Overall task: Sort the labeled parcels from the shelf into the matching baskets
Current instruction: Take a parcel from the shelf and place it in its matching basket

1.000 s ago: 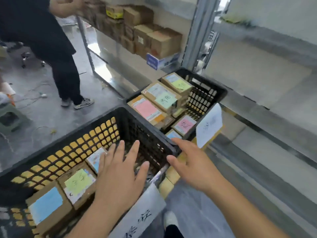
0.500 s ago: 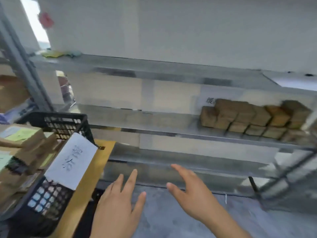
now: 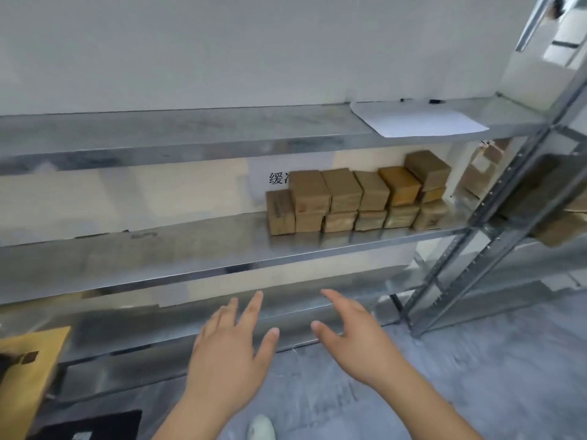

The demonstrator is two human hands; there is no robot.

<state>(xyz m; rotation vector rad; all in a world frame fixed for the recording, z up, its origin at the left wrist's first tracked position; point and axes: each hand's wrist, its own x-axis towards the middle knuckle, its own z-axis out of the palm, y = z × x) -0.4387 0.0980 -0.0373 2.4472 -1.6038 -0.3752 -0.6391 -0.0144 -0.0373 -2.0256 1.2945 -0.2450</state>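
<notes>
Both hands, left hand (image 3: 228,347) and right hand (image 3: 355,341), are hovering spread and empty in front of the shelf (image 3: 190,249). A stack of brown parcels (image 3: 355,198) is sitting on the middle shelf, far right, so sorting is unfinished. A wall sign (image 3: 279,178) behind them is showing "缓", partly hidden.

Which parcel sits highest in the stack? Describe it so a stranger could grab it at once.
Find the metal shelving unit against the white wall; its middle shelf holds a cluster of brown cardboard parcels towards the right. The highest parcel sits at the cluster's far right end, by the slanted upright. It alone rises above the row and sits turned at an angle beside a more orange box.
</notes>
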